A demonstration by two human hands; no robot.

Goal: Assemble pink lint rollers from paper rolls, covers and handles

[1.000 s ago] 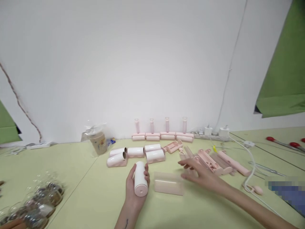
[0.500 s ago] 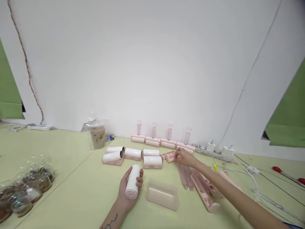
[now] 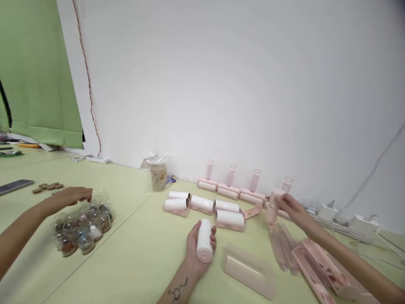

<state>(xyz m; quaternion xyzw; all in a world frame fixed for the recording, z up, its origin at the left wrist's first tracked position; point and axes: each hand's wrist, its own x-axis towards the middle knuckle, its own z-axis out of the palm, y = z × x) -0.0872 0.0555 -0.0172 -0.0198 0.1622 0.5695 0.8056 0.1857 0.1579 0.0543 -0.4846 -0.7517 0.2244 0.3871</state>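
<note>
Left hand holding a white roll, right hand lifting a pink handle.

Nearest me, my left hand [image 3: 198, 249] wraps around a white roll [image 3: 204, 240], held upright just above the green table [image 3: 133, 261]. A clear cover [image 3: 249, 270] lies just to its right. Further out, my right hand [image 3: 292, 209] grips a pink handle [image 3: 272, 205] raised above the table. Beyond lie more rolls [image 3: 202, 204] in a row, and finished rollers [image 3: 230, 185] stand by the wall. Far left, another person's hand [image 3: 71, 195] rests over small jars [image 3: 84, 223].

Four upright pink rollers [image 3: 232, 182], perhaps five white rolls [image 3: 204, 246], one cup [image 3: 158, 176].
</note>
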